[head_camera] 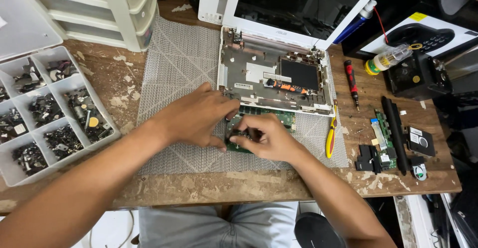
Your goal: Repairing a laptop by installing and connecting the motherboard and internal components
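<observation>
Nearest me, both my hands meet over a green circuit board (259,128) lying flat on the grey woven mat (174,78), just in front of the opened white laptop base (274,76). My left hand (196,116) is curled, thumb and fingertips pinching down at the board's left edge. My right hand (266,138) covers the board's middle, fingers (244,128) bent tight on a small dark part there; I cannot tell exactly what that part is. Only the board's green edges and upper right corner show, dotted with small components.

To my left sits a clear compartment tray (45,113) full of dark screws and bits. To my right lie a yellow-handled tool (330,138), then a small green board (384,136) with white rectangular labels and a long black bar (396,128).

Farther off, a white sticker sits on the laptop's metal plate, and a white box (428,34) with a yellow corner label stands at the right.
</observation>
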